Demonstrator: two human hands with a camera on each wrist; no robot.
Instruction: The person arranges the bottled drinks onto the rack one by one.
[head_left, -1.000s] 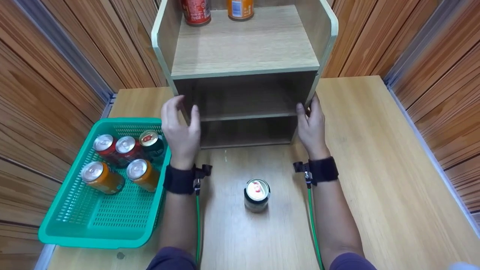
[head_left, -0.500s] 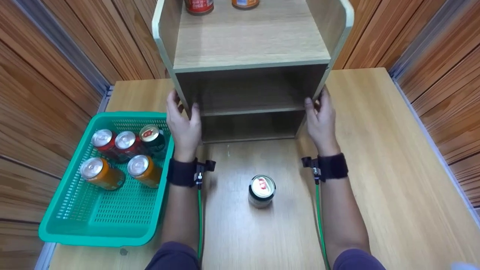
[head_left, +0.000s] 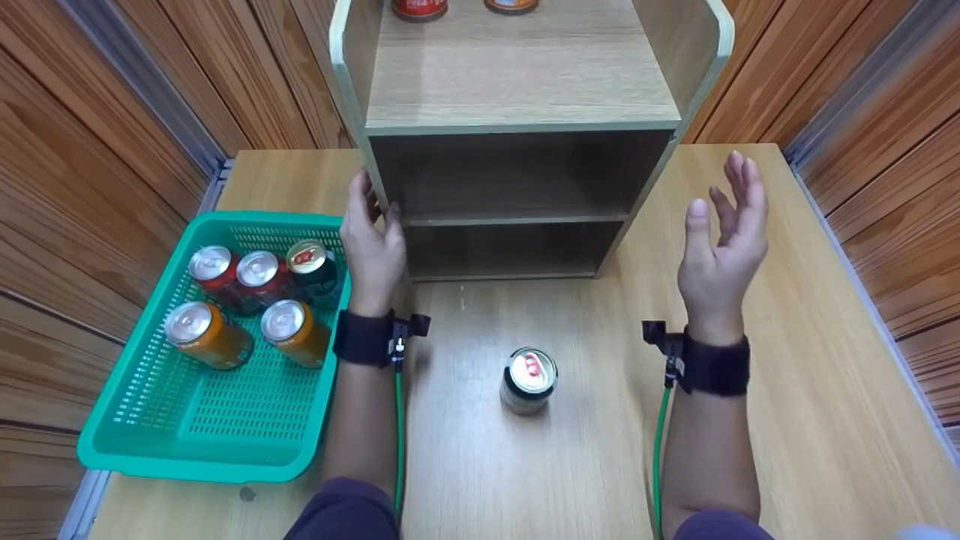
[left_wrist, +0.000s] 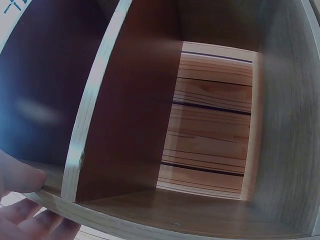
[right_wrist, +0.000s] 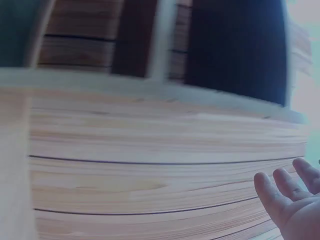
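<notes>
A wooden shelf unit [head_left: 517, 97] stands on the table, open toward me. My left hand [head_left: 373, 244] grips its left side panel near the bottom, thumb inside the front edge and fingers outside. The left wrist view shows the thumb and fingers [left_wrist: 22, 200] pinching that panel's edge, with the shelf unit's interior [left_wrist: 125, 100] beyond. My right hand [head_left: 724, 225] is lifted off to the right of the shelf unit, fingers straight and spread, holding nothing. In the right wrist view the right hand's fingertips [right_wrist: 290, 197] show against blurred wood. A dark can [head_left: 529, 379] stands upright between my forearms.
A green plastic basket [head_left: 187, 427] at the left holds several red, orange and dark cans. A red can [head_left: 418, 7] and an orange can [head_left: 510, 5] stand at the back of the top shelf. Wood-panelled walls close in the table on both sides.
My left hand closed on the shelf's left panel. My right hand let go of the right panel and swung out to the right, fingers spread. The shelf sits a little further right in view.
</notes>
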